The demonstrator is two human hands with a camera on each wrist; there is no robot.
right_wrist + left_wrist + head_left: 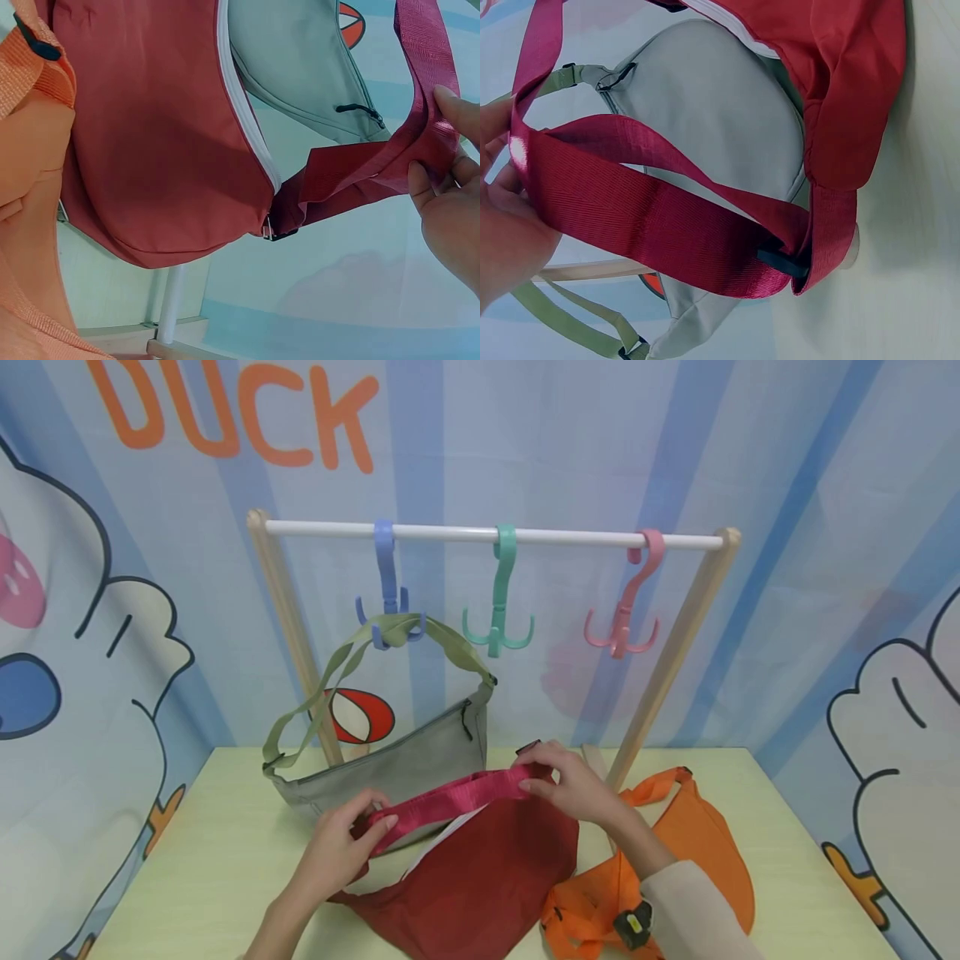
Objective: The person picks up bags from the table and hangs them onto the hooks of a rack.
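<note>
Together, left grip and right grip hold a crimson strap.

The near bag is deep red, with a white zip and a finely ribbed magenta strap. The left bag is grey with a light green strap; the right bag is orange, its buckle black and yellow. The left hook is blue, the middle hook green, the right hook pink. The far backdrop has blue stripes and orange letters.
</note>
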